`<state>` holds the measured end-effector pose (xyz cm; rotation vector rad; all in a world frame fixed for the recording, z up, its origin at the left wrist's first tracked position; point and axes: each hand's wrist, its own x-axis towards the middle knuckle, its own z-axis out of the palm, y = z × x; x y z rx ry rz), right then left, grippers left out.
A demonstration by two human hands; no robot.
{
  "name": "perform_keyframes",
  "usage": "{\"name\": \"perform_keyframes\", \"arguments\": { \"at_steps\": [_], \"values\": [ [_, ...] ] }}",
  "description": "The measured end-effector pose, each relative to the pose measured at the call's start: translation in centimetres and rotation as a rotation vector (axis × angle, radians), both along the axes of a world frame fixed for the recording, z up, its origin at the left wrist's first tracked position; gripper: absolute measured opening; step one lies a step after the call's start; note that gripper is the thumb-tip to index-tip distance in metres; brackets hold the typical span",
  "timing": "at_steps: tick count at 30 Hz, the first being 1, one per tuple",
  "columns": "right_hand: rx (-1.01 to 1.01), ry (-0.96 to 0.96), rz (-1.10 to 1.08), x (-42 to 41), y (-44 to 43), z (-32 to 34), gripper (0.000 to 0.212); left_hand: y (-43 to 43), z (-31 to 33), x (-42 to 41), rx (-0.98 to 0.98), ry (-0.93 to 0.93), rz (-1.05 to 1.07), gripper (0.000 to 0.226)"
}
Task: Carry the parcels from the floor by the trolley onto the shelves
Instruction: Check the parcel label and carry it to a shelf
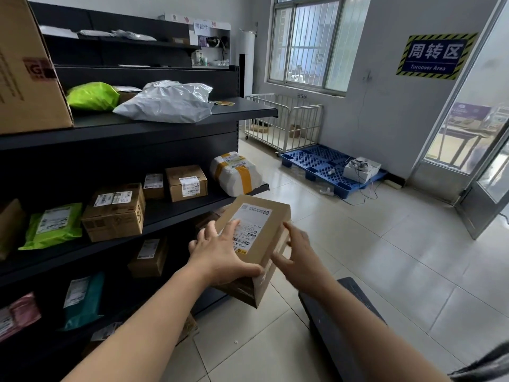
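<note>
The black shelves [154,125] fill the left half of the view, several tiers deep and loaded with parcels; beyond their far end a white wire cage trolley [286,122] stands under the barred window [311,42], with a blue plastic pallet [327,166] lying on the tiled floor just beside it, and a blue sign [436,56] reading "Turnover Area" hangs on the wall to the right; a large cardboard box [24,67] sits at the near end of an upper shelf, with a lime-green bag [92,96] and a crumpled grey plastic mailer [168,102] further along the same board; one tier down stand a brown carton [115,213], a smaller carton [186,183] and, at the shelf's outer end, a white-wrapped parcel with yellow tape [235,173]; a dark flat platform [338,323] lies low on the floor under the right forearm; in mid-air in front of the shelf end, level with the lower tiers and touching no shelf, is the held parcel [254,244], a flat brown box tilted with its white shipping label facing up; the left hand [223,253] grasps it, fingers spread over the label and thumb hooked round the near edge; the right hand [298,253] lies against the box's right side with fingers loosely extended, somewhat blurred, so how firmly it grips I cannot tell.
</note>
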<state>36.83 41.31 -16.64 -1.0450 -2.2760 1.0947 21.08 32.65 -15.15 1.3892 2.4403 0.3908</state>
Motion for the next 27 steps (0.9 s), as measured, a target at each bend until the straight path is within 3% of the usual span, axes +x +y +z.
{"name": "perform_keyframes", "arguments": {
  "at_steps": [4, 13, 18, 27],
  "values": [
    [0.342, -0.358, 0.136, 1.1, 2.5, 1.7, 0.11, -0.4, 1.0, -1.0, -0.025, 0.137, -0.146, 0.125],
    [0.735, -0.764, 0.441, -0.6, 4.9, 4.0, 0.14, -0.8, 2.5, -0.1, -0.103, 0.326, -0.472, 0.129],
    [0.822, -0.818, 0.558, -0.5, 5.0, 4.6, 0.151, -1.3, 2.9, -0.2, -0.107, 0.34, -0.539, 0.135],
    [0.792, -0.715, 0.504, 0.6, 4.5, 3.9, 0.146, -1.5, 2.5, -0.8, -0.123, 0.354, -0.586, 0.139]
  ]
}}
